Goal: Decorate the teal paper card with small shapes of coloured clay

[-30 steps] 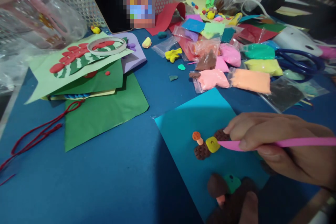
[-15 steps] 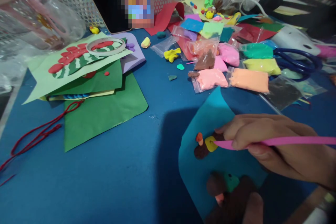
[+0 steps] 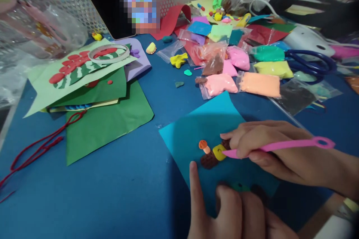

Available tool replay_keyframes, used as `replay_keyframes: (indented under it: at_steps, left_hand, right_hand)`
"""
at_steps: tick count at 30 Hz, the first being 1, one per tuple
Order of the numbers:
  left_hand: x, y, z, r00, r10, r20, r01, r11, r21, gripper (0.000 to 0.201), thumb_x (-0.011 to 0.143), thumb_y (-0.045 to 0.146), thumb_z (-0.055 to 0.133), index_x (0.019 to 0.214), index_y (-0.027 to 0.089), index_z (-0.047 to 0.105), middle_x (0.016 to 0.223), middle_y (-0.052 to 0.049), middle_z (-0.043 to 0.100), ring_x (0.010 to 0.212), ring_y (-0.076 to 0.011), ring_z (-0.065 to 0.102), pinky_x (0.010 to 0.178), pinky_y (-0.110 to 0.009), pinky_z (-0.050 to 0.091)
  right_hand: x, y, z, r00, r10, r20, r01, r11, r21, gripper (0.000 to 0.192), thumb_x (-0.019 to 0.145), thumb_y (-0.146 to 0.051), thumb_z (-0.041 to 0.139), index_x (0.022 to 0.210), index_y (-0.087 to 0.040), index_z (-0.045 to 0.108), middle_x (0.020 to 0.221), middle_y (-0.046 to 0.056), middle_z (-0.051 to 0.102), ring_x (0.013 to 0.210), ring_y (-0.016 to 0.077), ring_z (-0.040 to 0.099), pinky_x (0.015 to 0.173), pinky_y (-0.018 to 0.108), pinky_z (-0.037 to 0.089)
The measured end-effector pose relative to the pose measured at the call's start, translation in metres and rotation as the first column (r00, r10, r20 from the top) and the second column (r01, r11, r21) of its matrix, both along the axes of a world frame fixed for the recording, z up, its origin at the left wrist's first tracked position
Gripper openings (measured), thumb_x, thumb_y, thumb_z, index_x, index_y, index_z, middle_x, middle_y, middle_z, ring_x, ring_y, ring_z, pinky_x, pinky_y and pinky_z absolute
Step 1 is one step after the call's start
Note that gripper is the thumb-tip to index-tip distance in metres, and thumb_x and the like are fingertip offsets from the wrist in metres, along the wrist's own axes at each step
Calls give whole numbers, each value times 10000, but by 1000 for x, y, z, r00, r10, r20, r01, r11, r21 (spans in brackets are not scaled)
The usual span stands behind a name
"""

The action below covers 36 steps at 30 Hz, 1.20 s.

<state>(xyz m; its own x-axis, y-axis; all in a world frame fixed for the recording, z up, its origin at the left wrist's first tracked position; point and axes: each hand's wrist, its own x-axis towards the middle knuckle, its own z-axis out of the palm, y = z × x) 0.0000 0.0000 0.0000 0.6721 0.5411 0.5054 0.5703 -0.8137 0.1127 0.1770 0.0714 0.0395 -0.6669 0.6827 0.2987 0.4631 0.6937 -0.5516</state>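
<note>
My right hand grips a pink plastic modelling tool, its tip touching a small yellow clay piece. That piece sits on brown clay beside a tiny orange mushroom, all on a teal paper sheet. My left hand rests on the sheet's near edge, index finger stretched out and pressing the paper, the other fingers curled. Whether it still holds the brown and green clay under its knuckles is unclear.
Bags of coloured clay and paper scraps crowd the back right, with blue scissors. At the left lie green paper sheets, a clay leaf picture with a tape ring, and red string.
The teal sheet, lifted and curled half a second ago, lies flat again. My left hand has come up into view with its index finger on the paper. The view has shifted slightly.
</note>
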Motion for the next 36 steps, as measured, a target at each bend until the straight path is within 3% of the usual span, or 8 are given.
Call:
replay_keyframes:
  at_steps: [4,10,13,17,23,30,32,36]
  left_hand:
    - [7,-2,-15,999,25,21,-27,997,77,176,821,87,488,890,215,587,622,88,524,544,-73,530,931,-602,477]
    - [-1,5,1,998,-15,-68,18,998,55,157,804,75,512,845,215,569,620,98,538,579,-62,572,906,-512,525]
    - [4,-1,-8,998,58,26,-60,994,92,166,788,59,508,812,213,567,590,102,522,582,-68,575,906,-529,517]
    - [14,-13,-25,985,138,103,-151,980,131,155,787,63,506,782,207,564,621,86,554,659,-108,614,907,-591,493]
    - [10,-15,-30,995,85,52,-90,990,113,112,794,89,546,768,195,568,625,75,563,668,-115,613,921,-599,477]
    - [3,-2,-21,998,-29,58,21,991,132,73,851,162,523,867,215,570,687,73,579,684,-108,612,934,-562,491]
    - [10,-3,-20,994,27,111,-38,994,98,73,843,153,546,810,218,555,655,76,553,678,-110,609,944,-572,482]
    - [28,-11,-20,919,271,285,-289,957,20,186,840,127,557,697,221,483,611,77,509,670,-124,603,965,-641,431]
  right_hand:
    - [-2,0,1,998,-9,55,5,997,74,145,1000,-214,349,908,-238,459,695,-9,674,691,152,696,602,224,528]
    - [-4,0,3,998,-24,64,19,997,77,165,1002,-232,350,889,-253,468,666,-26,667,672,142,700,702,218,545]
    - [-4,0,2,998,-20,64,16,998,68,175,1008,-240,336,883,-253,458,653,-31,661,644,141,690,690,227,543]
    - [-4,0,0,997,-19,69,14,997,73,176,1008,-233,337,888,-241,466,682,-11,675,663,160,694,562,246,508]
    - [-3,0,0,998,-1,66,-2,999,41,168,1007,-234,340,896,-243,466,705,-9,676,690,150,693,569,231,506]
    - [0,-1,0,999,-41,-4,41,999,2,207,1026,-300,287,907,-249,448,709,-12,663,749,158,701,609,233,521]
    - [-1,0,1,1000,-21,22,21,999,32,236,1033,-286,255,904,-240,447,696,-9,663,712,150,697,595,229,513]
    - [-3,0,1,999,-8,38,5,998,57,266,1038,-282,229,905,-227,453,706,3,675,688,147,693,582,233,503]
